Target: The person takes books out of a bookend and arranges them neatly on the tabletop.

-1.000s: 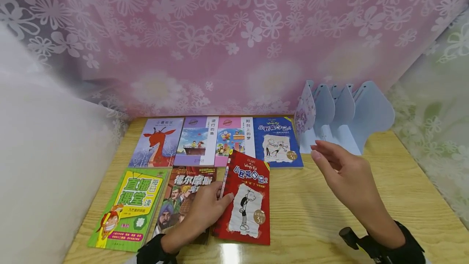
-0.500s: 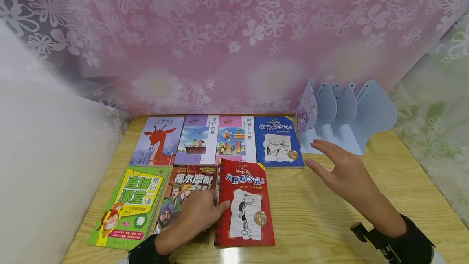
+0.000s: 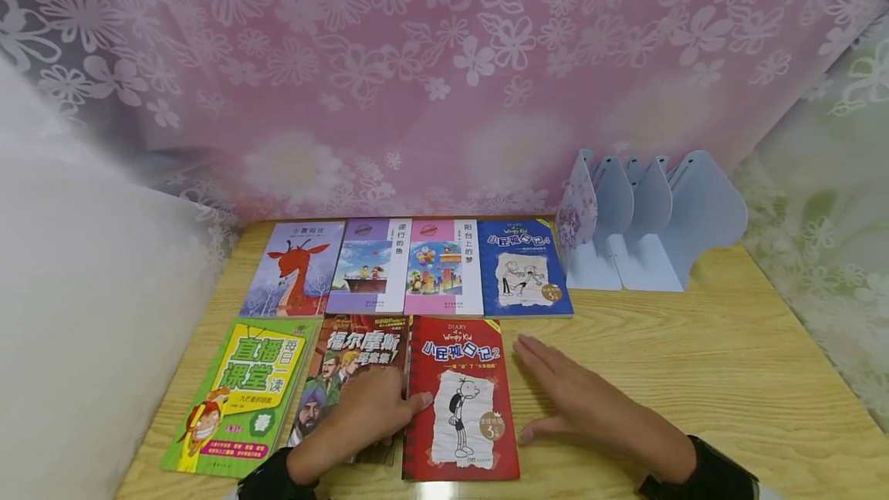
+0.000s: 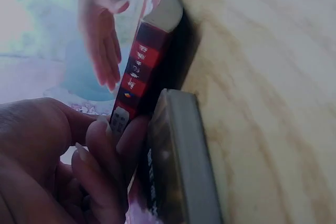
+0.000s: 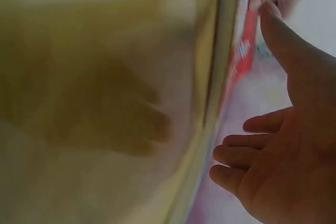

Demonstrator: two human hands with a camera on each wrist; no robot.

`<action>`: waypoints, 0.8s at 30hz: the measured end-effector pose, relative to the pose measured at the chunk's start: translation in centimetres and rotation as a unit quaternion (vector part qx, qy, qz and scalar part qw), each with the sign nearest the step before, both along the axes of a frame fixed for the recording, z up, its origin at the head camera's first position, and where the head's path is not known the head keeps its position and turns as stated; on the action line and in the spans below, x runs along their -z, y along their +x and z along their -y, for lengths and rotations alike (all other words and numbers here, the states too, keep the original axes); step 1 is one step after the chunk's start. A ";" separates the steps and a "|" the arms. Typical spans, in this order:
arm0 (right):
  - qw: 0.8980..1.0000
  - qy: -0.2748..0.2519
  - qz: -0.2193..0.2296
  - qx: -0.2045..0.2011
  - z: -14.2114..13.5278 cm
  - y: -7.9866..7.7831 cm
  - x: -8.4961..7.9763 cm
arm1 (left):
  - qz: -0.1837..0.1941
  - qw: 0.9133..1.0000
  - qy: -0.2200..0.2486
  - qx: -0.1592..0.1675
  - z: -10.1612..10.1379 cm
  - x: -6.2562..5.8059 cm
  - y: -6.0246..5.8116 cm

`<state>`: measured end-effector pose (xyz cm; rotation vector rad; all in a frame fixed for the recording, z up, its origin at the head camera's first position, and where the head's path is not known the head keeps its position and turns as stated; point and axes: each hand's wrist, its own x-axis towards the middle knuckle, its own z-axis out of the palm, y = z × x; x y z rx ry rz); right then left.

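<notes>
The red Wimpy Kid book (image 3: 479, 346) lies face up at the front middle of the table. My left hand (image 3: 368, 411) pinches its left edge, thumb on the cover and curled fingers at the spine, as the left wrist view shows on the book's spine (image 4: 140, 61). Those fingers also lie over the brown illustrated book (image 3: 326, 380) beside it. My right hand (image 3: 590, 411) has straight, spread fingers and is just right of the red book, holding nothing. In the right wrist view this hand (image 5: 283, 156) is near the book's edge; contact is unclear.
Along the back lie a giraffe book (image 3: 299, 268), a purple book (image 3: 368, 268), a pink book (image 3: 444, 268) and a blue book (image 3: 528, 268). A green book (image 3: 243, 396) lies front left. A pale blue book rack (image 3: 646, 230) stands back right on the wooden table (image 3: 750, 353).
The red book has come down and nearer, from tilted to lying straight beside the brown book. My right hand has moved left and down from near the rack to the red book's right side.
</notes>
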<state>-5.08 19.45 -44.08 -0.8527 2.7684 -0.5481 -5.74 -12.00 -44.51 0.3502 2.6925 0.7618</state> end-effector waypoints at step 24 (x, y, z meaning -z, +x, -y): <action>0.995 0.041 0.053 -0.072 3.4 0.9 1.0 | 0.048 0.996 -0.052 0.055 0.5 0.1 -0.5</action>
